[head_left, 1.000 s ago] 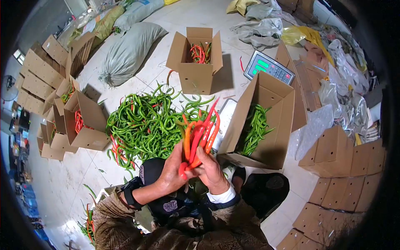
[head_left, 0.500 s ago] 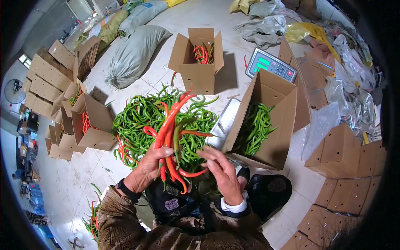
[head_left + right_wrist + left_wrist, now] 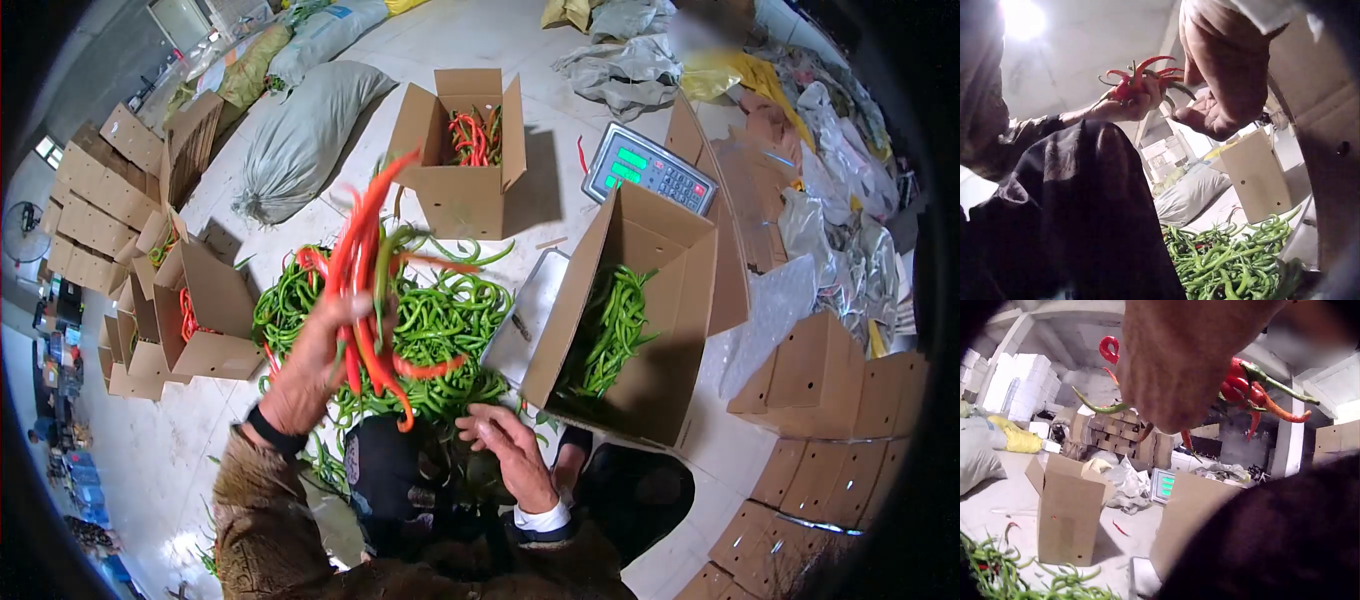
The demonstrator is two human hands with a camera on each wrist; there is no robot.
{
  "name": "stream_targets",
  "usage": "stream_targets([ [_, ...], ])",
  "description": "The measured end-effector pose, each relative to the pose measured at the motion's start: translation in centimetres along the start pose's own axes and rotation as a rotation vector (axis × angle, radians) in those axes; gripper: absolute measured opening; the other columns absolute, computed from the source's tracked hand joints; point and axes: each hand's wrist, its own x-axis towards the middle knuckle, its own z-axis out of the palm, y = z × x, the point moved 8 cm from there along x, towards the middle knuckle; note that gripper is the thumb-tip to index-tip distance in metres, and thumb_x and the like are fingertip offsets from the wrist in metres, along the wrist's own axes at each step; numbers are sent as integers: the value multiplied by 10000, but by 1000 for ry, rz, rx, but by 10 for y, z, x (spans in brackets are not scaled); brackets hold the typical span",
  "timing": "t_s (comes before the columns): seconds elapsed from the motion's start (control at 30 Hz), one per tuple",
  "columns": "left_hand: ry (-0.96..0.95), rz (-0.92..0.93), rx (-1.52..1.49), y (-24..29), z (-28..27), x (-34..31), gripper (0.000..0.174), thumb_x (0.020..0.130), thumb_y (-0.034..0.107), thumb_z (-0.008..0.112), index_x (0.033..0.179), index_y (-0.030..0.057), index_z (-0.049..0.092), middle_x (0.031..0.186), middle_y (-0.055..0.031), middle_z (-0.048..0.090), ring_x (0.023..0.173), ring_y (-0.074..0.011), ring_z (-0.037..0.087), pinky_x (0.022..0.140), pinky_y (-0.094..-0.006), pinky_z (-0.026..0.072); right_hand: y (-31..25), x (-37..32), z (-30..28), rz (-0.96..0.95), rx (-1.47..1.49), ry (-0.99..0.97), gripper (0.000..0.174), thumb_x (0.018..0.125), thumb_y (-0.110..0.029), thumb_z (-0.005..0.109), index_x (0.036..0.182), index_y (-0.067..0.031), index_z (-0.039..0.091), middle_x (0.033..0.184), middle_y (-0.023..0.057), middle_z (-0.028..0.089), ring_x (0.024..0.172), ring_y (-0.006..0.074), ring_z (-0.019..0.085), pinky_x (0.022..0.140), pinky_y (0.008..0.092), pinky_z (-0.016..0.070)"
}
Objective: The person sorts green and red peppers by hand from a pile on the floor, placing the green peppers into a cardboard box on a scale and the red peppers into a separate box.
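Note:
A bunch of red peppers (image 3: pixel 358 262) with a few green and orange ones is gripped in the left hand (image 3: pixel 315 345), raised over the left part of the green pepper pile (image 3: pixel 450 325). In the left wrist view, pepper ends stick out on both sides of that hand (image 3: pixel 1169 375). The right hand (image 3: pixel 515 455) holds nothing; its fingers are loosely bent at the near edge of the pile. The right wrist view shows this hand (image 3: pixel 1225 81) empty, with the peppers (image 3: pixel 1132 84) in the other hand beyond it.
A carton (image 3: pixel 460 200) with red peppers stands beyond the pile. Right of the pile are a white tray (image 3: pixel 530 310), a carton (image 3: pixel 665 300) holding green peppers, and a scale (image 3: pixel 650 170). Smaller cartons (image 3: pixel 210 300) and a full sack (image 3: pixel 310 135) lie leftward.
The right hand has come off the peppers and dropped back toward the lap. The left hand has carried the bunch left and farther from the body.

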Motion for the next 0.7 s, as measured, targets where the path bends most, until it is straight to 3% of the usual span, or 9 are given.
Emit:
stream_targets([
  [0.17, -269, 121, 58, 90, 30, 156, 320, 880, 200, 683, 1134, 26, 596, 896, -68, 662, 767, -175, 647, 688, -363, 593, 35, 16, -15, 88, 87, 40, 353, 1007, -206, 519, 1278, 20, 532, 1122, 119, 654, 978, 156, 608, 821, 275, 470],
  [0.23, -174, 187, 102, 115, 47, 216, 323, 903, 238, 682, 1150, 50, 594, 955, -87, 682, 803, -184, 670, 790, -385, 592, 41, 24, -24, 95, -37, 64, 337, 1007, -201, 517, 1266, 12, 545, 1124, 107, 656, 1017, 162, 606, 887, 287, 472],
  [0.3, -231, 156, 86, 118, 27, 310, 367, 910, 357, 670, 1136, 74, 610, 934, -77, 679, 713, -165, 609, 627, -259, 503, 60, 31, -35, 162, 2, 110, 324, 1002, -198, 525, 1256, 0, 557, 1133, 88, 653, 1072, 171, 603, 945, 306, 471],
  [0.33, 26, 129, 246, 117, 23, 303, 378, 897, 376, 678, 1116, 75, 613, 887, -58, 663, 668, -159, 559, 585, -252, 433, 66, 38, -43, 178, -1, 116, 324, 1002, -198, 525, 1256, 0, 557, 1133, 88, 653, 1072, 171, 603, 945, 306, 471],
  [0.4, -78, 174, 426, 108, -24, 352, 373, 884, 346, 693, 1101, 54, 610, 880, -52, 645, 681, -153, 560, 618, -268, 446, 86, 40, -62, 192, 22, 165, 314, 1003, -185, 518, 1254, 1, 556, 1139, 87, 650, 1067, 172, 608, 932, 311, 482],
  [0.47, 123, 439, 381, 97, -33, 314, 379, 877, 231, 687, 1108, -47, 574, 887, -58, 638, 698, -141, 586, 654, -236, 465, 54, 46, -67, 77, -361, 195, 305, 1006, -186, 499, 1245, -6, 561, 1139, 96, 651, 1012, 178, 620, 897, 298, 486],
  [0.53, 107, 419, 380, 63, -50, 268, 390, 872, 182, 671, 1154, -64, 560, 922, -68, 654, 780, -141, 609, 726, -271, 491, 91, 48, -70, 274, -8, 204, 327, 998, -223, 523, 1250, -20, 562, 1132, 92, 654, 982, 160, 617, 852, 286, 485],
  [0.63, 26, 130, 872, -21, -113, 168, 623, 870, 235, 676, 1339, -109, 454, 1170, -172, 647, 994, -222, 650, 919, -339, 509, 136, 42, -82, 427, 113, 276, 389, 971, -292, 577, 1256, -29, 556, 1114, 79, 655, 974, 149, 608, 832, 284, 479],
  [0.7, 144, -160, 628, -111, -193, 93, 648, 877, 191, 667, 1394, -95, 401, 1229, -178, 626, 1035, -232, 642, 913, -348, 518, 173, 32, -96, 483, 159, 316, 390, 957, -291, 601, 1260, -51, 555, 1150, 86, 640, 1016, 174, 596, 851, 317, 469],
])
